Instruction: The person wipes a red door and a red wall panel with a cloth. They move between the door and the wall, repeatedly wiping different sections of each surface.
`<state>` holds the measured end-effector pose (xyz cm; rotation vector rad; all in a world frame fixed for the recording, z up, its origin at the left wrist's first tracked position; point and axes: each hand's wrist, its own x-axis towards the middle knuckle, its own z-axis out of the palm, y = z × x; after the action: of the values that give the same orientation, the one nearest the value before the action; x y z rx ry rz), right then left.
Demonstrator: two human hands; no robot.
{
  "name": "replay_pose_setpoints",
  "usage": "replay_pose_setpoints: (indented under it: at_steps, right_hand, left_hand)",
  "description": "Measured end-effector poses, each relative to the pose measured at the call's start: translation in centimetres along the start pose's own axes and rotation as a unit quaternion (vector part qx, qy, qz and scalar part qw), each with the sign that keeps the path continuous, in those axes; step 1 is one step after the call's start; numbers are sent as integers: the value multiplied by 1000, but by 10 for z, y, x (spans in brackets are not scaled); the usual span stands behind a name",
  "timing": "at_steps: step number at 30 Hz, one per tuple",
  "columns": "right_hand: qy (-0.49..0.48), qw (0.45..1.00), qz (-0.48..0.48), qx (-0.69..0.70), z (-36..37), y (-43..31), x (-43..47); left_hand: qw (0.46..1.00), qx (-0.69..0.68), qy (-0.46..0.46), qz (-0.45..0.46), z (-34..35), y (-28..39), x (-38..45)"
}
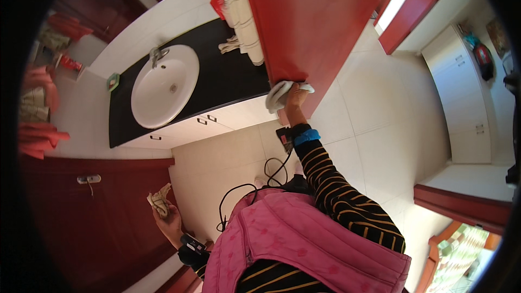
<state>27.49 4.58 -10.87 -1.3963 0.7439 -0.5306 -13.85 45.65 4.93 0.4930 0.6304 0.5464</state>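
Observation:
My right hand [296, 97] presses a pale grey-white cloth [278, 97] against the lower part of a glossy red door panel [309, 20], beside the end of the black countertop. Away to the lower left, my left hand [167, 219] is raised and grips a crumpled beige cloth [159, 201] with dark lines, in front of a dark red door [114, 219]. Both wrists carry small black devices, and a black cable [232, 190] loops in front of my pink vest.
An oval white washbasin [163, 101] with a metal faucet [156, 55] is set in the black countertop [220, 69]. A green soap dish [113, 82] stands at its corner. A striped towel [244, 20] hangs by the red panel. White cabinets [468, 110] line the far right.

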Motion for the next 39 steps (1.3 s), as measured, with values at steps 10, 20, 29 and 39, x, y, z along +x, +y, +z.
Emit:
replay_pose_setpoints:
  at_steps: [10,20,29,39]
  right_hand:
    - [-230,924,-297,73,8,-161,-22]
    - [-650,721,226,75,102,-86,-141]
    - [-815,496,272,126,132,-51,-173]
    - [-764,413,488,86,141,83,-250]
  left_hand:
    - [996,-43,58,51,-44,-22,-19]
    - [975,-152,134,95,-114,-79,-61]
    - [955,-167,112,220,-113,-86,-50]
    - [922,-65,126,361,-153,-53,-55]
